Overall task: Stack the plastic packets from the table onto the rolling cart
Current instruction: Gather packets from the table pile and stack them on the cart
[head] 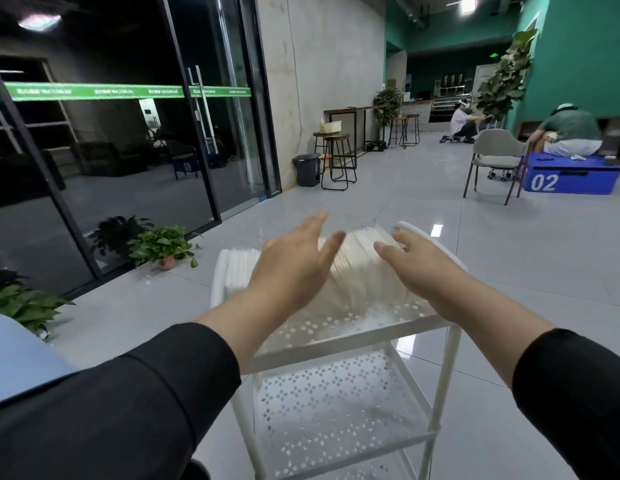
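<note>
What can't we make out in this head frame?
- Packets, head view: motion-blurred and part-covered by the left hand and right hand; count unreadable, and whether either hand touches them.
- Table, head view: only a blue corner shows, cut by the left edge and the sleeve; any packets left on it are out of view.
- Cart, head view: bottom edge cuts off its base, so no wheels show.

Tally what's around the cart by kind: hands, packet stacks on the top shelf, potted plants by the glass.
Hands: 2, left hand and right hand
Packet stacks on the cart: 2, and
Potted plants: 3
Total: 7
</note>
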A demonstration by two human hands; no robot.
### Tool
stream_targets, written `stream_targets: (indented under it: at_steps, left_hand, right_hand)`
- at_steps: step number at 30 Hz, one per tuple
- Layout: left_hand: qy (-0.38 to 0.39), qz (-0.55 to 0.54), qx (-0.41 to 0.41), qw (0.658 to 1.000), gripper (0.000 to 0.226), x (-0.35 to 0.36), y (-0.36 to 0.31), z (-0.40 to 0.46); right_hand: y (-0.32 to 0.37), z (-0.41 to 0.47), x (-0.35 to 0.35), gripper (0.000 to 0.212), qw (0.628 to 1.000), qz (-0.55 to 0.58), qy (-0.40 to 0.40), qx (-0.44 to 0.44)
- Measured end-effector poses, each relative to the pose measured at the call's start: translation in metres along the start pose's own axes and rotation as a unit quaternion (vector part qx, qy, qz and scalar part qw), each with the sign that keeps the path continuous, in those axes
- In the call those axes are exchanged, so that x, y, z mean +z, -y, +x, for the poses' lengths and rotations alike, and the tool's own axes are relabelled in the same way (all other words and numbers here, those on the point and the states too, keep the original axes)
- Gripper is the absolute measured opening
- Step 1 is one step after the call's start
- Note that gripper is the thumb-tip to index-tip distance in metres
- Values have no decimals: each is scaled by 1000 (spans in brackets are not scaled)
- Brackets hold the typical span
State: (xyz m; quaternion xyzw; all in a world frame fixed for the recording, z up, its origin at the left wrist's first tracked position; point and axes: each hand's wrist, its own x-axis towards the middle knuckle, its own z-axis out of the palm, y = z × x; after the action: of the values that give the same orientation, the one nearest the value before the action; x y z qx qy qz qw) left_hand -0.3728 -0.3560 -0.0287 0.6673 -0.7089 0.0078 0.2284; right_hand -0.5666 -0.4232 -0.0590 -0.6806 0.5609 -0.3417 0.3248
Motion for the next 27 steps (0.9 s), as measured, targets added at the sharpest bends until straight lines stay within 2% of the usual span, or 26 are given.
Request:
stream_targets:
  at_steps: [2, 4, 7, 10, 14, 18, 23, 27]
  left_hand:
    - [27, -2, -60, 998, 68, -3, 4, 14]
    - [85, 11, -92, 992, 66, -6, 6, 26]
    - [166, 21, -88, 982, 57, -7, -2, 35]
    - [151, -14, -106, 983, 51, -1, -4, 46]
    - [175, 15, -62, 982, 51, 5, -9, 51]
    - [104, 62, -47, 992, 50, -3, -5, 49]
    - [-23, 6, -82, 996, 54, -30, 18, 15]
    - [-33, 83, -68, 994, 64, -43, 28, -37]
  right_hand:
    - [3, -4, -2, 66, 993, -110, -30, -23]
    - [8, -9, -3, 58, 978, -197, -52, -43]
    - [14, -14, -2, 53, 969, -224, -63, -84]
    - [15, -11, -1, 37, 961, -250, -67, -99]
    - [14, -9, -3, 40, 947, -277, -84, -140]
    - [20, -15, -11, 45, 936, -299, -78, -171]
    - [22, -17, -16, 50, 938, -295, -56, -173]
    - [27, -16, -19, 53, 922, -349, -31, -164]
